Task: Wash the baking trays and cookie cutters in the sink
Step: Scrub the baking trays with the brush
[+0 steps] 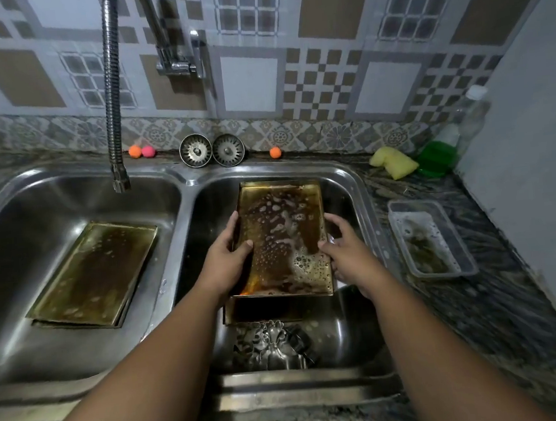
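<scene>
1. Head view looks down on a double stainless-steel sink (179,186); at centre frame, over the right basin, a rectangular brass-coloured metal baking tray (284,240) patched with white soap foam is held tilted, far end up.
2. Left hand (229,262) is closed on the tray's left long edge, thumb lying on the inner face and fingers behind. Right hand (345,254) clasps the right long edge the same way, thumb on the rim.
3. Under the tray's near end another dark rectangular tray (262,308) lies in the basin, and lower centre a heap of shiny metal cookie cutters (272,345) sits on the basin floor.
4. At left of frame, two more brass-coloured trays (95,272) lie stacked in the left basin, below the flexible ribbed metal spout (113,100), from which no water is seen running.
5. Likely step: the soaped tray is ready for rinsing. To do it well, she or he should keep both grips firm, since foam makes the metal slippery, carry it under the spout, and keep it tilted so suds run off one corner.
6. At right of frame, a yellow sponge (394,161) and a green soap dish (438,157) rest on the dark stone counter (501,290), with a clear plastic tub (430,236) of murky water nearer.
</scene>
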